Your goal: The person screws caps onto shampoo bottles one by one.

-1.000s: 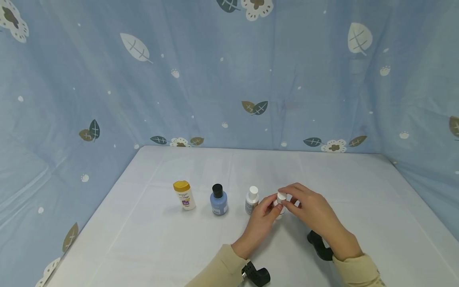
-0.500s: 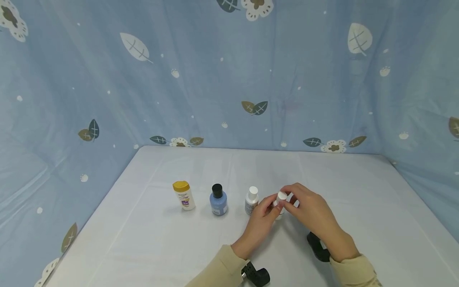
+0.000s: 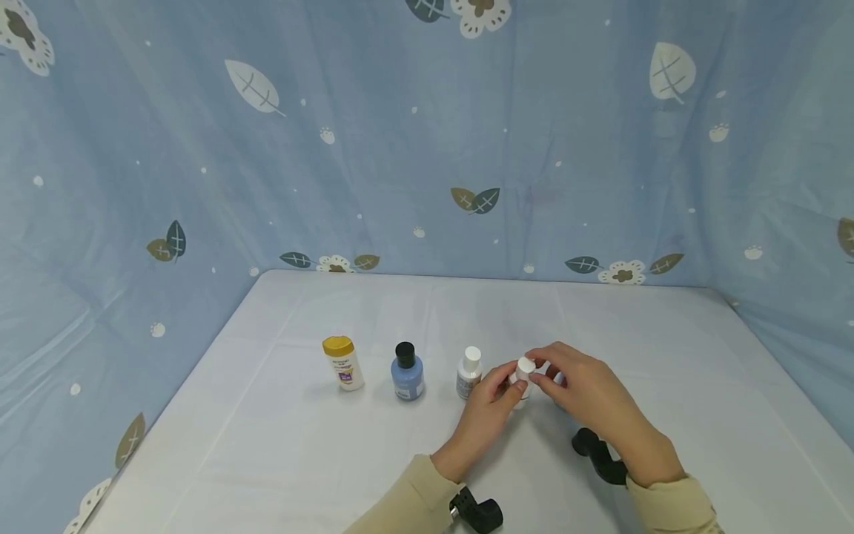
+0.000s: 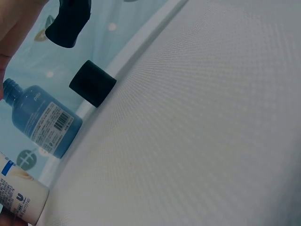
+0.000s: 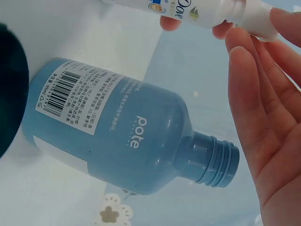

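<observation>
A small white Dove bottle (image 5: 207, 10) stands on the table, gripped by my left hand (image 3: 482, 419). In the right wrist view its white cap (image 5: 257, 19) lies between the thumb and fingers of my right hand (image 3: 587, 389), which pinch it. Close beside, a blue bottle (image 5: 131, 129) stands with its threaded neck bare. My right hand mostly hides it in the head view. A black cap (image 4: 92, 83) rests on the table near that bottle in the left wrist view. Another small bottle with a white cap (image 3: 469, 374) stands just left of my left hand.
Further left stand a blue bottle with a black cap (image 3: 407, 373) and a white bottle with a yellow cap (image 3: 343, 363). Black wrist devices (image 3: 479, 513) sit low by both wrists. The white table (image 3: 267, 460) ends at a blue patterned curtain (image 3: 373, 133).
My right thumb and fingers shift slightly to the right around the cap, and the wrist turns a little. The left hand and the standing bottles keep their places.
</observation>
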Tool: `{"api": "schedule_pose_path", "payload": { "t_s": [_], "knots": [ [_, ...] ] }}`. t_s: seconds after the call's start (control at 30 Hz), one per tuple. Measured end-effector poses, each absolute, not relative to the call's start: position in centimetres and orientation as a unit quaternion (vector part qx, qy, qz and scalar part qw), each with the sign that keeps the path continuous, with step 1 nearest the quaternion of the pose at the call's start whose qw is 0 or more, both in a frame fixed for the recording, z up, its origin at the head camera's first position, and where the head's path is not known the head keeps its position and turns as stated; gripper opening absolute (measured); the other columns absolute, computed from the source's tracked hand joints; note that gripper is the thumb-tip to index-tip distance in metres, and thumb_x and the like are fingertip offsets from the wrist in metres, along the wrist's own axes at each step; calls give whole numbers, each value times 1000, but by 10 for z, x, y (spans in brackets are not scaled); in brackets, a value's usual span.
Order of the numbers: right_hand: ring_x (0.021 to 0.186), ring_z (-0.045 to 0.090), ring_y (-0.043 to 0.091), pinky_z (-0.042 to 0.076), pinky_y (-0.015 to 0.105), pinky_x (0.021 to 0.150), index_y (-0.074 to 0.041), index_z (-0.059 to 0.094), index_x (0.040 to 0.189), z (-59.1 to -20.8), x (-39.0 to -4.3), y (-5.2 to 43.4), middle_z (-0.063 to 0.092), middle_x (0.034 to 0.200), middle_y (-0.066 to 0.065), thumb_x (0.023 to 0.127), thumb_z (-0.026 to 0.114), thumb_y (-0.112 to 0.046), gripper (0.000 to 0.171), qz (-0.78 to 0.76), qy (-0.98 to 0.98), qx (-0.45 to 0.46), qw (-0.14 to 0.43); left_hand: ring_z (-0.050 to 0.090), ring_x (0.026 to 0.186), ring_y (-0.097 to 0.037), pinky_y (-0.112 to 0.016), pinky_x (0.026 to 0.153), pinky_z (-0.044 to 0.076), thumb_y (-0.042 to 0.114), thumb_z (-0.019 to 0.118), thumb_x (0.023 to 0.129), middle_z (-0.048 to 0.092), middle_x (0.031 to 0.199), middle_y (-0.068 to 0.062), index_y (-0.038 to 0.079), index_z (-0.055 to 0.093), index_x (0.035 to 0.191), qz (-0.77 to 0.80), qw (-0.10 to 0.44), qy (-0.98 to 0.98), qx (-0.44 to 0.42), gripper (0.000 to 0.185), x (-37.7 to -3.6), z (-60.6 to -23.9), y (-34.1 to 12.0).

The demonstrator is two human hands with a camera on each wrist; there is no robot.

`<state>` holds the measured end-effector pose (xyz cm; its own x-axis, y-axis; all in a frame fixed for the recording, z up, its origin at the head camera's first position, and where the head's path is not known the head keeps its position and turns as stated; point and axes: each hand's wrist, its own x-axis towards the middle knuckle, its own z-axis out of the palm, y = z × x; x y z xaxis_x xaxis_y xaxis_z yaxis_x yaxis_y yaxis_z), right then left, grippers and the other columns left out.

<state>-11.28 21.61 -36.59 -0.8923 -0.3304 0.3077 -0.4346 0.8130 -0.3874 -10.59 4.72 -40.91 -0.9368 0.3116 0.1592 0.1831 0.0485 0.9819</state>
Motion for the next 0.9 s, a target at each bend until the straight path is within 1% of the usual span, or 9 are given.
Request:
{"api": "schedule_pose_path", "payload": {
  "t_s": [0.1,0.3,0.4,0.53,0.63,0.67,0.77,0.9],
  "knots": [
    [66,51,3,43,20,54,-17,63,105,-366,-112,216,59,89,-7,76,71,-25,31,228,-947,195,116,48,108,-13,-27,91,38,15,51,91,52,120,-6,6,51,124,666,50,725,169,34,-105,-406,47],
    [66,52,3,43,20,52,-17,62,101,-368,-114,217,58,91,-7,76,71,-26,29,244,-938,203,142,49,107,-12,-26,89,39,17,51,91,53,119,-4,7,51,124,666,52,725,166,34,-106,-409,47],
    [65,51,3,42,20,51,-18,62,104,-369,-115,217,58,94,-7,76,71,-27,32,254,-932,210,150,50,104,-12,-25,87,40,17,51,91,54,116,-2,8,52,123,669,44,722,170,33,-109,-418,49],
    [66,50,1,43,20,53,-18,62,110,-370,-116,217,57,100,-10,77,70,-28,36,260,-928,219,152,51,103,-10,-25,86,41,21,51,91,55,115,2,14,53,123,672,35,719,175,32,-115,-434,52],
    [67,51,0,44,20,54,-18,63,110,-371,-116,216,57,103,-10,76,70,-26,36,257,-925,232,156,50,105,-9,-25,87,41,26,51,91,53,117,6,19,52,124,671,40,720,172,33,-119,-442,53],
    [68,51,0,44,20,55,-18,63,110,-371,-116,216,57,104,-9,76,71,-25,36,253,-924,239,159,49,106,-8,-25,88,40,27,51,91,53,118,6,20,51,124,669,41,722,171,34,-119,-443,53],
    [70,52,1,44,21,55,-17,63,109,-371,-116,216,57,107,-7,75,72,-21,36,244,-921,257,164,49,107,-9,-26,89,39,28,50,91,52,120,5,19,50,126,662,43,728,170,35,-119,-442,53],
    [71,54,3,44,20,54,-16,63,109,-372,-115,216,57,107,-6,75,72,-15,35,240,-916,272,169,49,105,-11,-27,88,39,22,50,92,53,119,-1,12,50,125,659,42,731,173,35,-113,-427,50]
  ]
}}
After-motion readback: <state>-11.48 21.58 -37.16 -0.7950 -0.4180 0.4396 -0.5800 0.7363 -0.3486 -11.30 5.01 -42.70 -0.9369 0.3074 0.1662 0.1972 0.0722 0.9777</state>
